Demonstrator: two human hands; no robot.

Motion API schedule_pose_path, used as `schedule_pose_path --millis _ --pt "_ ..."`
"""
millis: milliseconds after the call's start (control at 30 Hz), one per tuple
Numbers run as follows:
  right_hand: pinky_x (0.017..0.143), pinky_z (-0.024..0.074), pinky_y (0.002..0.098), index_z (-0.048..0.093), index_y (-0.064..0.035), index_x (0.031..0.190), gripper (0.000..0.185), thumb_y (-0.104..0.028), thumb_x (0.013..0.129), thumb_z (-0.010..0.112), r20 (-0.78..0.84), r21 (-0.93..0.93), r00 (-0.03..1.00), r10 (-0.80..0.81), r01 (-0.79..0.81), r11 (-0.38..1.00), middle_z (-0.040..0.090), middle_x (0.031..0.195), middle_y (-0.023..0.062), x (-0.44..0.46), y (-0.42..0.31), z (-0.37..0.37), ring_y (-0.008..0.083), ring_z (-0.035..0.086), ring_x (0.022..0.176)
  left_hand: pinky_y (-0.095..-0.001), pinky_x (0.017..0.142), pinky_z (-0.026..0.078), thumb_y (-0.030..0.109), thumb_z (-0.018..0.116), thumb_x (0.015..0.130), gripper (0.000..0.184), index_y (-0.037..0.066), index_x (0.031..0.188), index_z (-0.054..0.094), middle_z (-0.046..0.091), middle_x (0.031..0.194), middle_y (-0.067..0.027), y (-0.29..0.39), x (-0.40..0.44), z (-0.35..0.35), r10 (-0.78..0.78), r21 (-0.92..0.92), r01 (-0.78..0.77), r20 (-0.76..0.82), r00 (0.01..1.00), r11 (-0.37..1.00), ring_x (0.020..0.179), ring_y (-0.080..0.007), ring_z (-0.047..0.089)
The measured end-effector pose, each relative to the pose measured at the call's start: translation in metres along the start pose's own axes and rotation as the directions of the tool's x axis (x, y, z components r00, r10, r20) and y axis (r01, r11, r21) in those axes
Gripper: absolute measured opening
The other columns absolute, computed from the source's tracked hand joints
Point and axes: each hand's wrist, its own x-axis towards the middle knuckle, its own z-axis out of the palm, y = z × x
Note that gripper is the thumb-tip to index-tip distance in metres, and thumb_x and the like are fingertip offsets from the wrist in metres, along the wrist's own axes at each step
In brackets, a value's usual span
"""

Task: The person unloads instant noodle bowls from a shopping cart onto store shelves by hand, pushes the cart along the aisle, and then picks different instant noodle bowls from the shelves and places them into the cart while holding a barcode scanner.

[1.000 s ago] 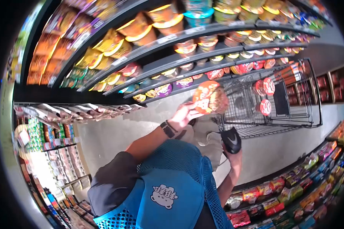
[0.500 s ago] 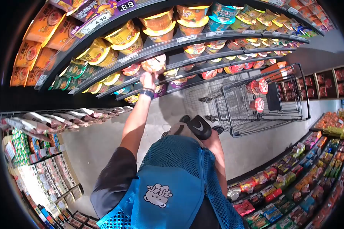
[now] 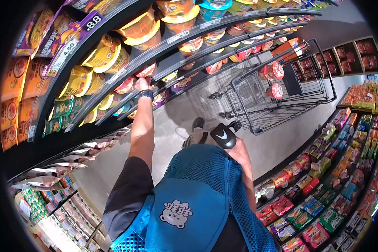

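Observation:
My left hand (image 3: 143, 84) reaches into a middle shelf on the left and grips a red-lidded noodle cup (image 3: 145, 70) beside another red cup (image 3: 124, 85). Its fingertips are partly hidden by the cup and the shelf edge. In front of my body, my right hand (image 3: 238, 150) holds a black handheld device (image 3: 223, 136) with a pale curved mark. Yellow noodle bowls (image 3: 103, 54) stand on the shelf above my left hand. Price labels line the shelf edge (image 3: 178, 37).
A wire shopping cart (image 3: 256, 129) at the right holds several red-lidded cups (image 3: 274, 90). Low shelves of packaged snacks (image 3: 300, 216) curve along the lower right. Bagged goods (image 3: 50, 172) hang at the left. Grey floor (image 3: 168, 138) lies between the shelves.
The cup in my left hand has gone from over the floor into the shelf. My right hand and the device have shifted left. The camera view has moved closer to the left shelves.

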Motion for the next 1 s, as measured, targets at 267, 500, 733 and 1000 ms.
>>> schedule_pose_path --millis 267,500,733,1000 --pt "0.073 0.0522 0.0427 0.066 -0.0005 0.094 0.026 -0.016 0.074 0.071 0.188 -0.055 0.940 -0.286 0.301 0.952 0.069 0.088 0.0229 0.027 0.056 -0.029 0.0369 0.069 0.086 -0.0348 0.084 0.053 0.024 0.056 0.099 0.019 0.006 0.097 0.062 0.065 0.096 -0.0058 -0.021 -0.107 -0.023 0.092 0.159 -0.120 0.174 0.980 0.980 0.092 -0.0193 0.065" --pt "0.076 0.0523 0.0449 0.067 0.0006 0.095 0.034 -0.024 0.072 0.074 0.211 0.081 0.973 -0.095 0.080 0.994 0.070 0.090 0.0227 0.006 0.089 -0.121 0.0400 0.068 0.089 -0.0298 0.082 0.051 0.005 0.053 0.098 0.006 0.002 0.097 0.059 0.063 0.103 -0.0084 -0.108 -0.375 0.042 -0.072 0.294 -0.611 0.930 0.360 0.735 0.091 -0.0165 0.062" --pt "0.085 0.0508 0.0359 0.067 0.0004 0.102 0.036 -0.015 0.071 0.076 0.086 0.552 0.982 0.166 -0.185 0.813 0.072 0.100 0.0164 -0.030 0.171 -0.241 0.0260 0.069 0.095 -0.0287 0.077 0.053 0.009 0.059 0.096 0.015 0.001 0.109 0.057 0.060 0.107 -0.0082 -0.375 -0.463 0.194 -0.596 0.570 -0.568 0.786 0.167 0.593 0.102 -0.0201 0.063" --pt "0.088 0.0509 0.0302 0.060 0.0008 0.122 0.053 -0.011 0.076 0.083 -0.303 0.730 0.572 0.763 -0.376 0.571 0.069 0.111 0.0098 -0.103 0.298 -0.301 0.0152 0.065 0.100 -0.0353 0.061 0.053 0.025 0.073 0.086 0.031 -0.001 0.098 0.061 0.062 0.097 -0.0111 -0.644 -0.433 0.289 -0.596 0.920 0.077 0.184 0.781 0.385 0.081 -0.0203 0.063"
